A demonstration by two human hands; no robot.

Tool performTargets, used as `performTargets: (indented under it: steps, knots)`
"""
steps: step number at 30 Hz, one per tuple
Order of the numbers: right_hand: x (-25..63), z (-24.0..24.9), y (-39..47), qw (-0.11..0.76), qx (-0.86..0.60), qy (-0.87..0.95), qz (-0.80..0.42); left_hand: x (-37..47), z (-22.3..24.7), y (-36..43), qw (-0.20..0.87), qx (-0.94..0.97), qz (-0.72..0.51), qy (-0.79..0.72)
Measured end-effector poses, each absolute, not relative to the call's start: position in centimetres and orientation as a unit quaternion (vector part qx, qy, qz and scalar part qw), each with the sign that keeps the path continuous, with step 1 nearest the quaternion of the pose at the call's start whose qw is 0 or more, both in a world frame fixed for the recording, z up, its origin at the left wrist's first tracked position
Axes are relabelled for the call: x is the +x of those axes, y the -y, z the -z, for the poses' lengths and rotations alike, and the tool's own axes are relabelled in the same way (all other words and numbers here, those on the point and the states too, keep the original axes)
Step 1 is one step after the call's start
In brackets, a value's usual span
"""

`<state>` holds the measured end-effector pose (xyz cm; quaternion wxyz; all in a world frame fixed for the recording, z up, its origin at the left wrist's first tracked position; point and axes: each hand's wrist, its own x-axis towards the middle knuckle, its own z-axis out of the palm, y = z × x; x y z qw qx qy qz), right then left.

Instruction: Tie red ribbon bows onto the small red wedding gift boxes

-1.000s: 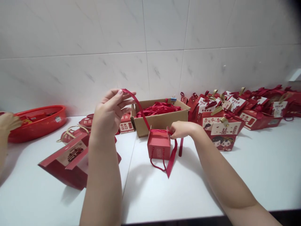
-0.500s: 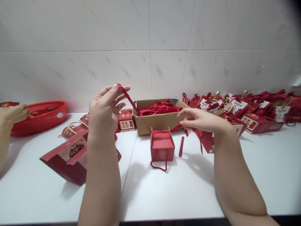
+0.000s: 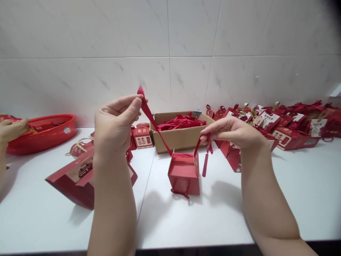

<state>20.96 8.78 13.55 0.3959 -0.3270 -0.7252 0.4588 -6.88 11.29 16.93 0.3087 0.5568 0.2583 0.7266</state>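
A small red box (image 3: 183, 170) stands between my hands, with a red rope handle hanging at its near side. A red ribbon (image 3: 153, 119) runs through its top and rises at both sides. Up on the left, my left hand (image 3: 119, 121) pinches one ribbon end between thumb and fingers. My right hand (image 3: 229, 134) has closed its fingertips on the ribbon's other side, above and right of the box. A narrow dark red strip (image 3: 205, 165) shows just right of the box.
Behind stands a cardboard box (image 3: 176, 139) of red ribbons. A large red box (image 3: 77, 177) lies left, finished-looking red boxes (image 3: 295, 137) crowd the right. At far left, another person's hand (image 3: 13, 129) is over a red basin (image 3: 53, 133).
My right fingers have closed on the ribbon, and the ribbon is pulled up by my left hand. The small box has tilted and shifted slightly nearer. The other person's hand moved left.
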Motion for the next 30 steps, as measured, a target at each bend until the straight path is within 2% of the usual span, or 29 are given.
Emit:
performTargets:
  steps: [13, 16, 21, 30]
  knots:
    - [21.1, -12.9, -9.7, 0.365, -0.308, 0.756, -0.448, -6.7, -16.9, -11.1, 0.290, 0.553, -0.740, -0.250]
    - [20.5, -12.7, -10.1, 0.409, -0.313, 0.737, -0.438, -6.6, -16.9, -11.1, 0.290, 0.565, -0.733, -0.244]
    - [19.4, -13.0, -9.9, 0.486, -0.344, 0.736, -0.322, -6.5, -16.7, -11.1, 0.293, 0.595, -0.704, -0.254]
    - [17.8, -13.7, -9.3, 0.608, -0.350, 0.656, -0.279, -5.7, -16.4, -11.4, 0.348, 0.614, -0.660, -0.259]
